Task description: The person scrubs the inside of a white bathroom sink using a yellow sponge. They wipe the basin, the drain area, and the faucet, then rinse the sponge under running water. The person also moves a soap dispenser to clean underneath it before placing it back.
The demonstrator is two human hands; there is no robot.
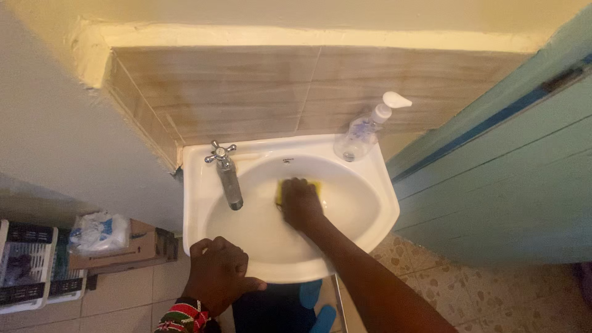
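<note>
Nearest the camera, the left hand (217, 271) gripped the front rim of the white sink (197, 185), fingers curled over it. Inside the basin, the right hand (300, 202) pressed flat on a yellow sponge (316, 185), beside the metal tap (227, 172).

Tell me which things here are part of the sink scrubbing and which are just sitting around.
In use:
- yellow sponge, pressed into the basin under the right hand
- white sink, its front rim gripped by the left hand

Lying about:
- pump bottle on the sink's back corner
- tap
- cardboard box and plastic bag on the floor
- white crates
</note>
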